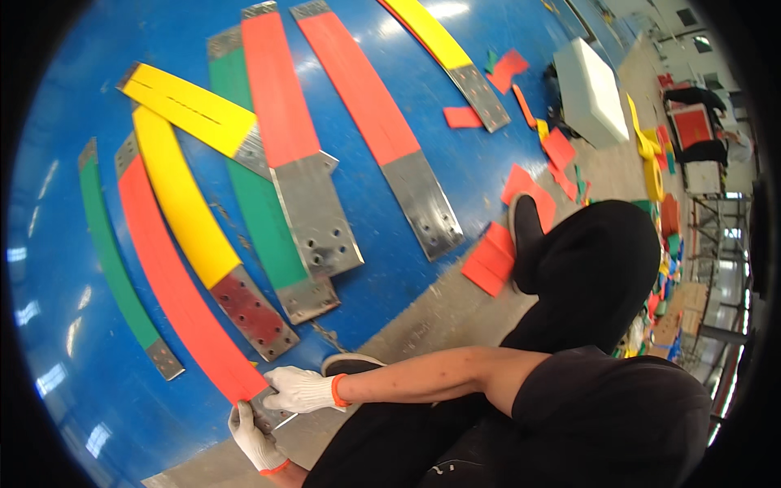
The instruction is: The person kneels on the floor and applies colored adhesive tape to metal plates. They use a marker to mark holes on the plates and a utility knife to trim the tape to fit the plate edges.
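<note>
A long red-sleeved busbar (175,285) with bare metal ends lies on the blue surface, its near end (267,411) toward me. My left hand (255,439), in a white knitted glove with an orange cuff, grips the outer edge of that end, thumb over the red sleeve's border. On the opposite edge my right hand (301,390), gloved alike, holds the same end; its fingertips are partly hidden. Beside it lie a narrow green busbar (114,252) and a yellow busbar (183,195) with holes in its end.
More busbars lie beyond: a wide green one (264,220), a crosswise yellow one (191,106), red ones (281,89) (358,89) and another yellow one (427,32). Red scraps (492,259) litter the floor by my shoe (527,240). A white block (590,93) stands at right; people (700,122) are farther off.
</note>
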A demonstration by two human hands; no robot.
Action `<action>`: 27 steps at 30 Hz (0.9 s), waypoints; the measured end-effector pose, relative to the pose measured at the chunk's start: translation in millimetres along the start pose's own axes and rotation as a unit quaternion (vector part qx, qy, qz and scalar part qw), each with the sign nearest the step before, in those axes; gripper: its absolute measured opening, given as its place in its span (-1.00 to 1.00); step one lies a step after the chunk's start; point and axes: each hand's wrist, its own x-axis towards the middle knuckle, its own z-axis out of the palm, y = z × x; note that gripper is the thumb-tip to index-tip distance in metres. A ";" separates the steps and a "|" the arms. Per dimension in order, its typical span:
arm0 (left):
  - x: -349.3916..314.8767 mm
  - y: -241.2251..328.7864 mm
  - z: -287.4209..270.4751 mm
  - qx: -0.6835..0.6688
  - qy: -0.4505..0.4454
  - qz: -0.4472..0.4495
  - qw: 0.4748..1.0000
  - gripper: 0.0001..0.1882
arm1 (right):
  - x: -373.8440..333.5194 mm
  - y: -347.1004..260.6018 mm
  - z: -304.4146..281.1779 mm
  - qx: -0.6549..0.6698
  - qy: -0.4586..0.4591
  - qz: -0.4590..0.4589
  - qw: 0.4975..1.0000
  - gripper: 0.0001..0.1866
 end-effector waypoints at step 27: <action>120.0 84.0 177.5 -0.558 -0.601 0.077 0.567 0.17 | -118.8 -49.4 -65.4 0.018 -0.001 0.024 1.000 -0.32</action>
